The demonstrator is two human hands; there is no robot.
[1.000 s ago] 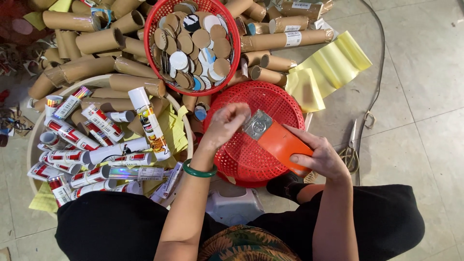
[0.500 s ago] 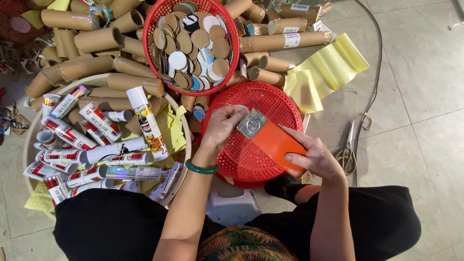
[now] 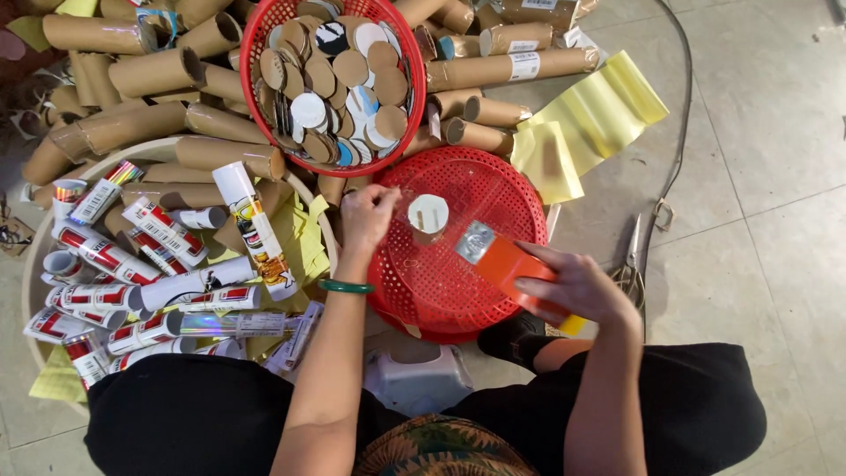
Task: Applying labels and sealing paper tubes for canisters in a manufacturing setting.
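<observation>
My left hand (image 3: 367, 218), with a green bangle on its wrist, holds a short cardboard tube (image 3: 427, 217) upright on the overturned red basket (image 3: 467, 291); a white round disc caps the tube's top. My right hand (image 3: 573, 286) grips an orange tool with a metal head (image 3: 498, 258), its head just right of the tube and apart from it.
A red basket of round cardboard discs (image 3: 335, 79) sits behind. Bare cardboard tubes (image 3: 159, 70) pile at the back left, wrapped printed tubes (image 3: 132, 282) in a round tray at left. Yellow paper strips (image 3: 590, 115), scissors (image 3: 633, 264) and a cable lie on the tiled floor at right.
The orange tool has drawn back to the right, off the tube, uncovering the white disc on its top. My left hand stays on the tube.
</observation>
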